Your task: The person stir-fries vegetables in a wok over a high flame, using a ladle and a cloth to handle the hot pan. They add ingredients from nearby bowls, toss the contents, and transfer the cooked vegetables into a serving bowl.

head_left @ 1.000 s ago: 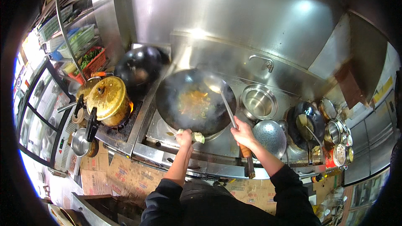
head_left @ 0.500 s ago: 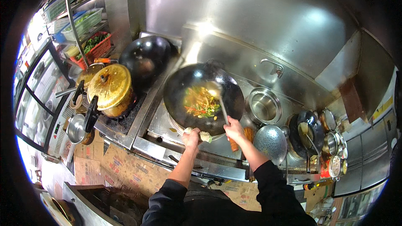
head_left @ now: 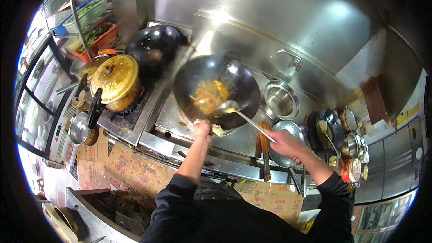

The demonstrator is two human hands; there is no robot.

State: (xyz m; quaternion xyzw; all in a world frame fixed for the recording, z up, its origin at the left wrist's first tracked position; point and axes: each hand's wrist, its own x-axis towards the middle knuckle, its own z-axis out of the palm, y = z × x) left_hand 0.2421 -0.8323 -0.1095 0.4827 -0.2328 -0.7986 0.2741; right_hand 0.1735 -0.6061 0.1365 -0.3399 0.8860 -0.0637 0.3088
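Note:
My left hand [head_left: 201,128] is closed on a folded pale cloth [head_left: 217,130] at the near rim of a large black wok [head_left: 245,78]. Inside the wok, mixed strips of food [head_left: 208,93] in orange, brown and green look smeared by motion. My right hand [head_left: 288,144] grips the handle of a long metal ladle [head_left: 253,124]. The ladle's bowl sits over the near right part of the wok, with some yellowish food or liquid in it. Whatever part of the wok the cloth covers is hidden.
To the left stand a gold pressure cooker [head_left: 115,77] and another black wok [head_left: 155,47]. Right of my wok are a steel pot [head_left: 281,101], a perforated skimmer [head_left: 288,129], a bamboo brush [head_left: 263,146] and a smaller wok [head_left: 334,128]. A faucet [head_left: 293,60] projects behind.
My right hand has moved right and nearer me, bringing the ladle from the wok's far side to its near right. The food has shifted and blurred. My left hand keeps its hold.

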